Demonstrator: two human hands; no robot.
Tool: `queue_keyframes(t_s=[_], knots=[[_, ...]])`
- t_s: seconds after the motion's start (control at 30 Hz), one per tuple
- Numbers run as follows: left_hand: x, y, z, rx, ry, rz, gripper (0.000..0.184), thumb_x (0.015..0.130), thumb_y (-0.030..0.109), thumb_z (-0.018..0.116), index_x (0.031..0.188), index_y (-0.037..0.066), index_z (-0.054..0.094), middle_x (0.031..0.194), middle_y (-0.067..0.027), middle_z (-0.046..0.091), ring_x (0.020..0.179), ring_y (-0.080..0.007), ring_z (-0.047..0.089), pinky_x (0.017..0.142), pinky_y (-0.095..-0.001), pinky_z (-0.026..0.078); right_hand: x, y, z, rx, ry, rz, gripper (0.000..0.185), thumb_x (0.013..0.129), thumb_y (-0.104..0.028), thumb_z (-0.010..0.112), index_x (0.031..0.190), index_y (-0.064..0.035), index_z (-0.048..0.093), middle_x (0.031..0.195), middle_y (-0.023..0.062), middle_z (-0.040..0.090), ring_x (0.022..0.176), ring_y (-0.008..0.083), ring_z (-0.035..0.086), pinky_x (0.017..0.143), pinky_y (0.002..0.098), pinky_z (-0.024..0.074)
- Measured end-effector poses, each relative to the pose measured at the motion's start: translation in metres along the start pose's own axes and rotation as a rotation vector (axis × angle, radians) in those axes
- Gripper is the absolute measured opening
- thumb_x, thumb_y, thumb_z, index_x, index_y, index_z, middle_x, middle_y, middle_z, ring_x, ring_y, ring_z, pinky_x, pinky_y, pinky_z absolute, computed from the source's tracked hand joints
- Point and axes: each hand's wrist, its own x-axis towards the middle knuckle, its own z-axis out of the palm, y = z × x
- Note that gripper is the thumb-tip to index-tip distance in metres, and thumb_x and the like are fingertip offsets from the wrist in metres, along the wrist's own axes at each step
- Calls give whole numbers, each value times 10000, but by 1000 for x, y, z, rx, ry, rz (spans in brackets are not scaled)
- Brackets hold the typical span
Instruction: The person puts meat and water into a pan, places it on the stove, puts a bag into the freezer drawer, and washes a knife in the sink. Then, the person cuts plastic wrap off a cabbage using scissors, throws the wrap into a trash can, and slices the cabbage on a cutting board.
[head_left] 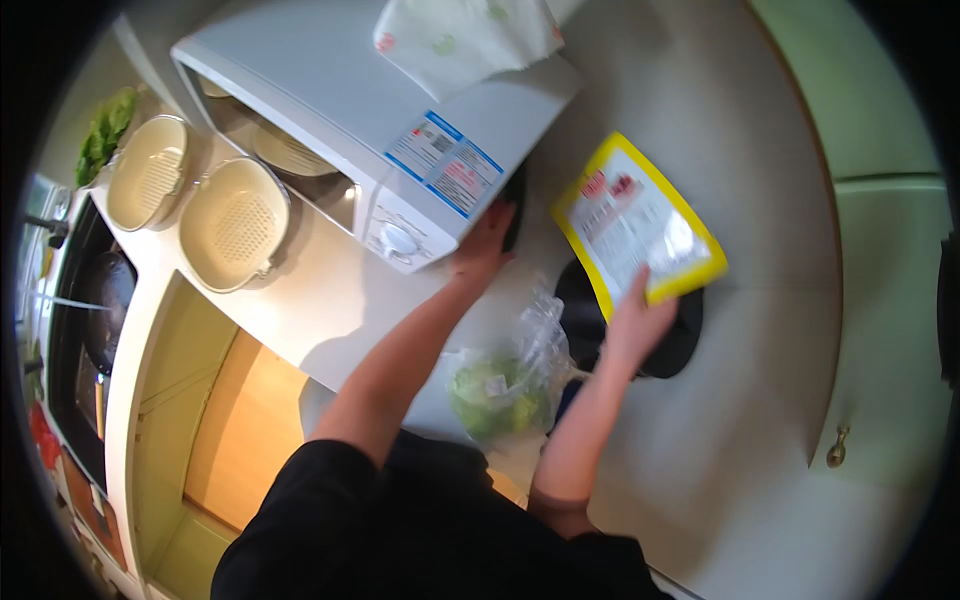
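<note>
My right hand (640, 328) is closed on the lower edge of a yellow-bordered white food packet (640, 215) with red print. The packet is held above a round black object (680, 345), which it partly covers. My left hand (487, 243) reaches to the near side of a white microwave (330, 80), beside a dark object (516, 205) standing against it. Its fingers look stretched out, though the microwave's corner hides part of them. Between my forearms lies a clear plastic bag (505, 385) with a green leafy vegetable inside.
Two cream colander baskets (235, 225) (148, 172) sit on the counter left of the microwave, near some leafy greens (105, 138). A patterned white packet (465, 40) rests on top of the microwave. At far left is a dark pan (108, 310). A pale green cabinet door (885, 300) stands at right.
</note>
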Motion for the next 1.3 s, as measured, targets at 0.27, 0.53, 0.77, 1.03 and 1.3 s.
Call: queue_keyframes(t_s=[0.27, 0.53, 0.77, 1.03, 1.3], knots=[[-7, 43, -27, 12, 88, 0, 1113, 638, 309, 879, 1547, 182, 250, 1563, -215, 240, 1402, -432, 293, 1132, -517, 331, -69, -18, -99, 177, 20, 279, 439, 979, -109, 611, 1348, 88, 475, 1297, 211, 595, 1105, 285, 628, 938, 390, 511], [-221, -1, -177, -1161, -226, 89, 393, 937, 176, 664, 1294, 58, 549, 1176, -47, 670, 893, -124, 659, 784, -295, 542, -100, -29, -116, 588, -342, 360, 625, 903, -128, 690, 1450, 7, 418, 1457, 191, 465, 1275, 349, 509, 1062, 502, 428], [-447, -6, -255, -1118, 302, -151, 622, 851, 138, 769, 1388, 55, 467, 1312, -90, 559, 972, -153, 622, 762, -263, 536, -231, -103, -54, 643, -1006, 294, 541, 970, -123, 628, 1425, 66, 404, 1411, 175, 503, 1225, 262, 528, 1035, 380, 425], [-842, 100, -158, -859, 1419, -612, 452, 1006, 167, 582, 1412, 50, 421, 1245, -60, 593, 1010, -106, 585, 791, -259, 499, -624, -114, -241, 586, -2130, 350, 490, 995, -112, 579, 1413, 60, 390, 1365, 186, 529, 1178, 258, 558, 1009, 368, 444], [-1046, 211, -21, -997, 2378, -678, 405, 1004, 262, 580, 1311, 44, 431, 1101, -46, 666, 843, -94, 632, 668, -252, 508, -804, -32, -441, 325, -2725, -639, 434, 998, -100, 540, 1377, 82, 433, 1304, 207, 582, 1117, 259, 602, 962, 357, 468]])
